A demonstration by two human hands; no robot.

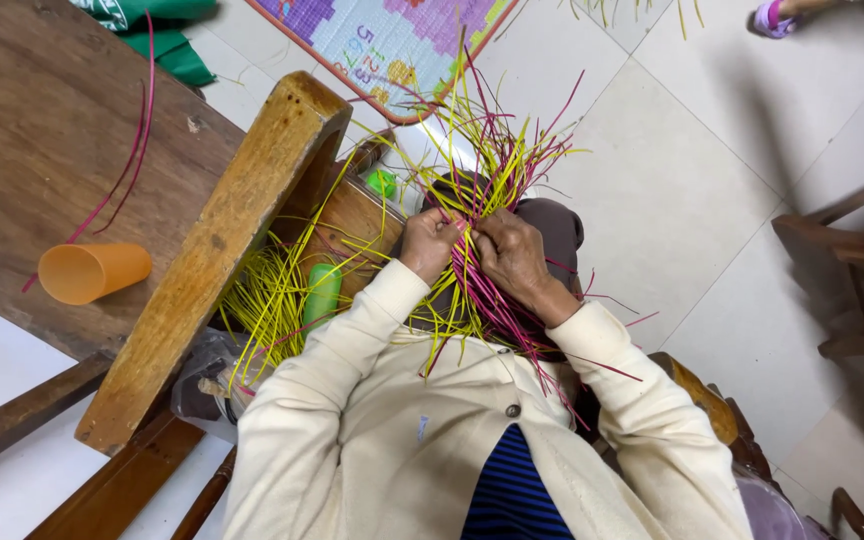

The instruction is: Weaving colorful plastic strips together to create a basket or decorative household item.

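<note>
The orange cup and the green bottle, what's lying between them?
In the head view, a thick wooden beam slants between the orange cup on the wooden table and the green bottle.

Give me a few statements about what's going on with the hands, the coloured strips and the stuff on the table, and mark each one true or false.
1. Both hands work in a bundle of yellow and magenta strips. True: the left hand and right hand are both in it.
2. The orange cup stands upright. False: it lies on its side on the wooden table.
3. The sleeves are cream. True.
4. The floor is dark carpet. False: it is pale tiles.
5. A magenta strip lies on the table. True.
</note>
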